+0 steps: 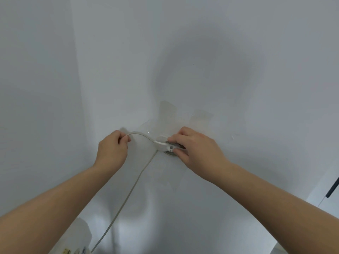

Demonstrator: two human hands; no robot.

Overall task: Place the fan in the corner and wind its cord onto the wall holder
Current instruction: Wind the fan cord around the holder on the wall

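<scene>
A white cord (128, 195) rises from the bottom of the view to the wall holder (169, 150), a small round grey-and-white piece fixed to the white wall. My left hand (111, 149) pinches a loop of the cord just left of the holder. My right hand (194, 145) grips the white plug end (161, 144) of the cord against the holder, fingers above and thumb below. The top of the white fan (73, 241), with its buttons, shows at the bottom left edge.
The wall corner (73, 43) runs down the left side. Pale tape marks (168, 114) sit on the wall above the holder. A dark rod (333, 187) hangs at the right edge.
</scene>
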